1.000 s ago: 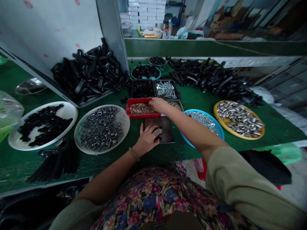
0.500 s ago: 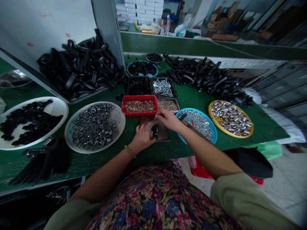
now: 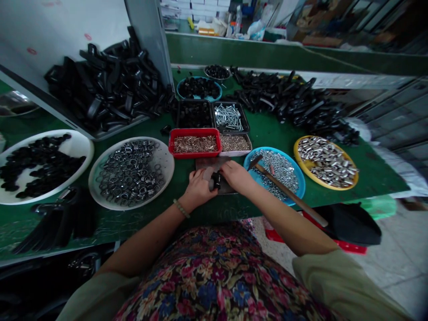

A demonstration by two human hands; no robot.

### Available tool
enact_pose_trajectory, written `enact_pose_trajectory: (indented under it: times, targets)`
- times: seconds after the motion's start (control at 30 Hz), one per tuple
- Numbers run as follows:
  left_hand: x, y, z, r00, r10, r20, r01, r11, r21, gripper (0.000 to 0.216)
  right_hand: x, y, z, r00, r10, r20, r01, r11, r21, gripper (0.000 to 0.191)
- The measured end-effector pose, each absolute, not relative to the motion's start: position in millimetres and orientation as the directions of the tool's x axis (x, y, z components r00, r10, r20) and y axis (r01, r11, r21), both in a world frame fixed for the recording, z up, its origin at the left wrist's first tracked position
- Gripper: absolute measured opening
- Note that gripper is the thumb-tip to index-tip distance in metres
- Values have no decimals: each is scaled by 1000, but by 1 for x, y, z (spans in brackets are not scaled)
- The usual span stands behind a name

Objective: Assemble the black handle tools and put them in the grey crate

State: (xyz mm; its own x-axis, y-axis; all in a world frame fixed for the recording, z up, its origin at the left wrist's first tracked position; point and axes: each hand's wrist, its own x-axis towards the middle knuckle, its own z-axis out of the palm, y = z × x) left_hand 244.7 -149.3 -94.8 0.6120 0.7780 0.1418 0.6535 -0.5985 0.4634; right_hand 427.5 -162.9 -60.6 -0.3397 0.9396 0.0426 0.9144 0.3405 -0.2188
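Observation:
My left hand [image 3: 198, 186] and my right hand [image 3: 236, 175] meet over a small dark metal plate [image 3: 204, 164] at the front of the green table [image 3: 274, 132]. Between them is a small black part [image 3: 216, 180], gripped by the left fingers. The right fingers are pinched against the same part; whatever small piece they hold is hidden. Just behind the hands stands a red tray of small coppery pins [image 3: 195, 142]. A hammer [image 3: 287, 191] lies across the blue bowl of small silver parts [image 3: 276, 171] beside my right forearm.
A white plate of metal rings [image 3: 131, 171], a white plate of black parts [image 3: 40, 163], a yellow plate of silver sleeves [image 3: 326, 161], trays of screws [image 3: 229, 116] and heaps of black plastic pieces [image 3: 110, 89] surround the work spot. Black tools lie at the front left [image 3: 63, 218].
My right hand came back from the red tray to the black part held by my left hand. The hammer now shows across the blue bowl.

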Motion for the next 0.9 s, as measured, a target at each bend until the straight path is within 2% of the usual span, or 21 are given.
enact_pose_trajectory:
  times: [0.1, 0.17, 0.23, 0.3, 0.37, 0.43, 0.5, 0.57, 0.63, 0.7, 0.8, 0.9]
  targets:
    - [245, -150, -93, 616, 777, 131, 659, -600, 454, 67, 424, -164, -56, -440, 898, -7, 891, 436, -127, 23]
    - [246, -151, -93, 611, 780, 133, 662, -596, 455, 65, 432, -171, -53, -416, 909, 4, 902, 413, -125, 24]
    - [247, -151, -94, 602, 787, 135, 665, -588, 460, 65, 452, -185, -50, -257, 964, 61, 959, 262, -105, 32]
    - [248, -152, -95, 594, 794, 130, 670, -577, 467, 65, 480, -203, -49, 27, 995, 96, 999, -24, -24, 44]
    - [249, -152, -95, 587, 800, 122, 673, -566, 475, 68, 507, -220, -50, 254, 966, 44, 963, -257, 81, 44]
    - [250, -152, -94, 579, 806, 120, 677, -558, 481, 70, 520, -232, -51, 335, 941, -45, 937, -327, 124, 37]
    - [250, -152, -93, 577, 808, 121, 676, -555, 485, 72, 515, -238, -48, 330, 941, -75, 944, -328, 42, 36]
    - [250, -153, -92, 574, 810, 123, 673, -552, 492, 70, 495, -241, -39, 281, 958, -59, 948, -286, -142, 37]
    - [251, -154, -91, 564, 816, 129, 671, -544, 504, 69, 468, -240, -26, 166, 983, -73, 931, -181, -316, 36]
    - [251, -153, -90, 554, 823, 130, 673, -534, 512, 68, 445, -236, -12, 51, 997, -65, 907, -74, -415, 36]
    - [251, -153, -90, 555, 823, 125, 672, -532, 515, 68, 426, -230, -2, 54, 998, 20, 893, -39, -449, 38]
    - [250, -153, -89, 558, 821, 123, 680, -537, 499, 70, 430, -227, -8, 46, 998, -49, 921, -61, -386, 35]
